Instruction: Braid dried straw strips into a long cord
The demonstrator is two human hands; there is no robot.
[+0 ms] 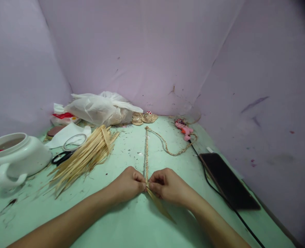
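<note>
A thin braided straw cord (146,151) runs straight away from me across the green table, bends at its far end and loops off to the right. My left hand (129,185) pinches the near end of the braid. Close against it, my right hand (169,186) grips the same end, fingers and thumb pressed together. From between the two hands a flat, pale straw strip (161,205) sticks out toward the lower right. The fingertips hide the exact spot where strip and braid meet.
Left lie a bundle of dry straw strips (87,156), black-handled scissors (61,157) and a white pot (25,155) of liquid. A white plastic bag (100,108) and woven straw pieces (149,118) sit behind. Right are a pink glue gun (184,131), its black cable and a dark phone (227,181).
</note>
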